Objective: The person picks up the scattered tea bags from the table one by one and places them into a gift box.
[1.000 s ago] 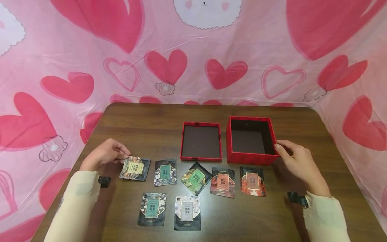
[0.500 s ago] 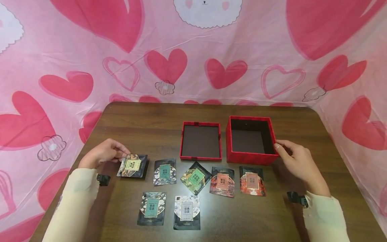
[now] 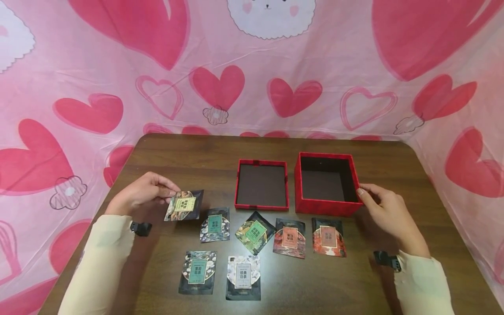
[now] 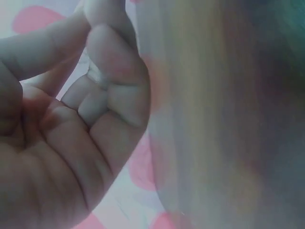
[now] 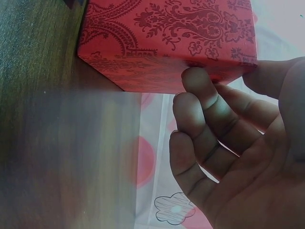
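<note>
My left hand [image 3: 143, 192] pinches a yellow-labelled sachet [image 3: 184, 205], lifted off the table [image 3: 189, 153] near its left edge. My right hand [image 3: 387, 210] touches the open red box [image 3: 327, 205] with loosely curled fingers. The box lid [image 3: 261, 204] and six sachets lie between, with bare wood behind.

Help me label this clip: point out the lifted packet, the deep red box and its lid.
lifted packet [image 3: 185, 205], head view, yellow label.
deep red box [image 3: 323, 207], head view, front wall.
lid [image 3: 261, 205], head view, front rim.
</note>
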